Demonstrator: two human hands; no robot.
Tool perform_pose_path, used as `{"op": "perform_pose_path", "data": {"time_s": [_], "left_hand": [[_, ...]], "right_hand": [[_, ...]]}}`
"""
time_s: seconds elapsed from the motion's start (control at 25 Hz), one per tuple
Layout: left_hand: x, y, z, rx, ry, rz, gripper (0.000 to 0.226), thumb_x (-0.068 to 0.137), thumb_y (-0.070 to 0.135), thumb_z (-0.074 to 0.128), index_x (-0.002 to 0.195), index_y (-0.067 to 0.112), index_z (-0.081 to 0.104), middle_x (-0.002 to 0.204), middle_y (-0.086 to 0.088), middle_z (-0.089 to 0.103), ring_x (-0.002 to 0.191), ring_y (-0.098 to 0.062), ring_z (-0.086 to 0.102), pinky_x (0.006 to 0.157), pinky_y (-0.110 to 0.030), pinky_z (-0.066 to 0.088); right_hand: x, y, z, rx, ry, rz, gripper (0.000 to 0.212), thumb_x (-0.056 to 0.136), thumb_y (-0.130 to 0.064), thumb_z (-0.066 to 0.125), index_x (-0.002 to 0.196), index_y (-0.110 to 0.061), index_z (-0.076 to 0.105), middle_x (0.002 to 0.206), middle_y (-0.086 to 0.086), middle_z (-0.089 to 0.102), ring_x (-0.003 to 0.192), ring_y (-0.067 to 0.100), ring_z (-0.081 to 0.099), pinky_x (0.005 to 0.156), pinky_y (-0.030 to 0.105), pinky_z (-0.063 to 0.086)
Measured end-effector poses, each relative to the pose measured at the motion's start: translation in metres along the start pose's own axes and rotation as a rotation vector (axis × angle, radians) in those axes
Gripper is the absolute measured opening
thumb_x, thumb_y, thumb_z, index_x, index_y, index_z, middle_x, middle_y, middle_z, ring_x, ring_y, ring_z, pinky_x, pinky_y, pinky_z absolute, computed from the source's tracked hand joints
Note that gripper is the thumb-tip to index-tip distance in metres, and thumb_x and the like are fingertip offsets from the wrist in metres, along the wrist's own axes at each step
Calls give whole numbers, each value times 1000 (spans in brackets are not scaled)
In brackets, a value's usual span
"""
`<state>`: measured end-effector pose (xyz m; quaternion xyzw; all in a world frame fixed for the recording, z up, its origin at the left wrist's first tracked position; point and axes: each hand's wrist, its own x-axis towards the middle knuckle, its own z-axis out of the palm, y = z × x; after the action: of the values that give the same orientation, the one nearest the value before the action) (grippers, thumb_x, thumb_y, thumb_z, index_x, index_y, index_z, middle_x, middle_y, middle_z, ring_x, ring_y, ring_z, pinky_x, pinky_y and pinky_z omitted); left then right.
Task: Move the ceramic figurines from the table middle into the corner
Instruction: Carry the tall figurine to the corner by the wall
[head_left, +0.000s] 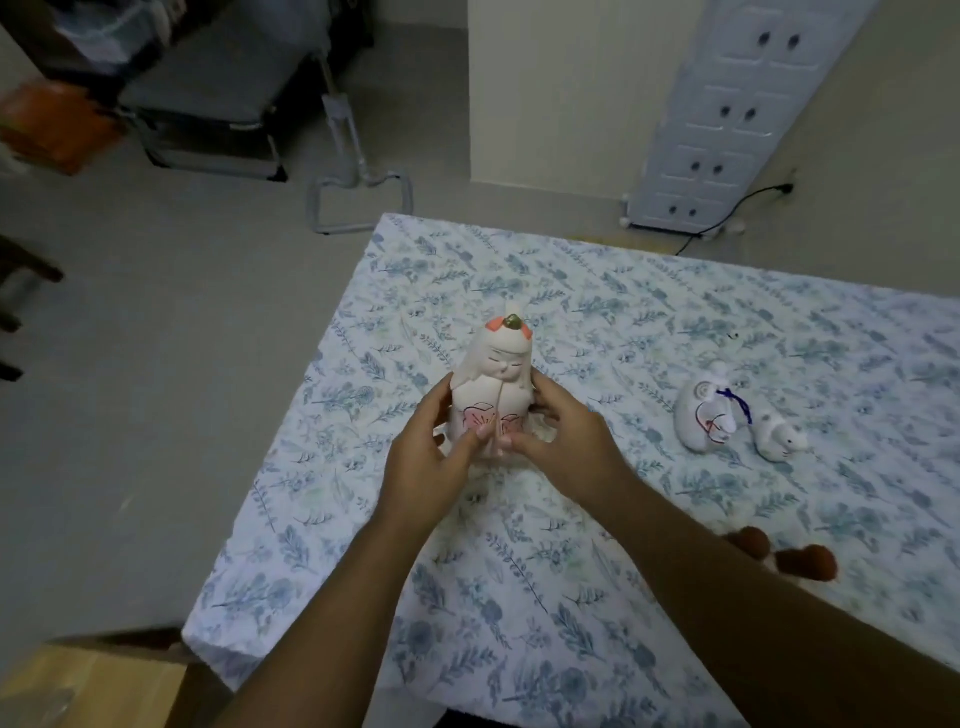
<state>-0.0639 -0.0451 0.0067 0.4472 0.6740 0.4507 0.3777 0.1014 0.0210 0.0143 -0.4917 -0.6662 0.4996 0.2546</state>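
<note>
A tall white ceramic doll figurine (493, 376) with orange hair pieces and a pink flower on its front stands upright near the table's left side. My left hand (431, 462) grips its left flank and base. My right hand (558, 439) grips its right flank, thumbs meeting at the front. To the right on the floral tablecloth (519, 582) sit a rounded white figurine (704, 415) with a blue cord and a small white animal figurine (779, 441), touching or nearly touching each other.
Two reddish-brown fuzzy balls (779, 553) lie near my right forearm. A cardboard box (93, 680) stands below the table's near left corner. On the floor beyond are a white plastic cabinet (727, 114), a power cord (737, 208) and a folding bed frame (208, 104).
</note>
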Motion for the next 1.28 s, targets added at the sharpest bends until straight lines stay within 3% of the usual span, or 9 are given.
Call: {"op": "perform_pose_path", "data": {"time_s": [0.24, 0.4, 0.56, 0.68, 0.8, 0.88, 1.0, 1.12, 1.28], "left_hand": [[-6, 91, 87, -161, -205, 181, 45, 92, 31, 67, 135, 35, 56, 120, 28, 66, 113, 5, 62, 81, -9, 51], [0, 146, 204, -241, -411, 239, 47, 94, 35, 63, 140, 28, 53, 132, 16, 63, 122, -3, 60, 91, -20, 54], [4, 189, 351, -279, -553, 159, 31, 104, 28, 49, 134, 28, 57, 125, 15, 66, 114, -1, 64, 85, -21, 56], [14, 215, 476, -214, -616, 108, 34, 108, 28, 41, 138, 28, 57, 129, 14, 63, 113, 4, 62, 85, -17, 56], [31, 229, 585, -155, -670, 82, 37, 108, 26, 40, 141, 26, 57, 136, 9, 60, 117, -1, 59, 96, -21, 52], [44, 233, 644, -144, -691, 49, 38, 108, 25, 39, 142, 26, 57, 139, 5, 60, 121, -9, 59, 100, -27, 51], [65, 235, 712, -135, -733, 53, 36, 108, 20, 38, 136, 26, 61, 133, 2, 65, 117, -15, 62, 95, -33, 55], [81, 237, 755, -108, -763, 40, 36, 108, 19, 37, 134, 25, 61, 125, 1, 66, 103, -12, 64, 75, -18, 53], [93, 232, 783, -80, -797, 50, 37, 108, 23, 38, 140, 22, 57, 130, 3, 64, 112, -10, 62, 84, -19, 51]], "right_hand": [[-57, 4, -113, 173, 254, -70, 77, 82, -22, 82, 147, -38, 45, 139, -3, 60, 129, 11, 58, 105, 30, 50], [-100, 34, -217, 301, 526, -10, 79, 75, -12, 85, 141, -33, 47, 131, -12, 66, 121, 5, 64, 97, 25, 55], [-124, 98, -327, 307, 731, 76, 79, 69, -16, 91, 137, -34, 55, 124, -7, 72, 114, 12, 70, 95, 39, 58], [-129, 157, -410, 340, 865, 150, 67, 72, -10, 89, 126, -38, 61, 116, -10, 75, 105, 8, 73, 89, 35, 61], [-120, 216, -483, 329, 994, 202, 59, 74, -17, 88, 128, -28, 65, 111, -11, 74, 101, 7, 72, 80, 19, 60], [-109, 248, -523, 292, 1051, 202, 58, 68, -30, 89, 121, -34, 65, 109, -13, 73, 102, 7, 72, 79, 21, 60], [-92, 293, -575, 235, 1087, 177, 63, 65, -33, 87, 124, -30, 64, 116, -6, 74, 105, 11, 72, 86, 37, 62], [-82, 324, -607, 192, 1101, 146, 60, 74, -10, 86, 129, -20, 63, 116, -5, 73, 107, 6, 70, 88, 32, 61], [-70, 353, -622, 188, 1143, 145, 60, 75, -9, 85, 129, -21, 61, 120, -1, 71, 110, 8, 69, 89, 35, 61]]}}
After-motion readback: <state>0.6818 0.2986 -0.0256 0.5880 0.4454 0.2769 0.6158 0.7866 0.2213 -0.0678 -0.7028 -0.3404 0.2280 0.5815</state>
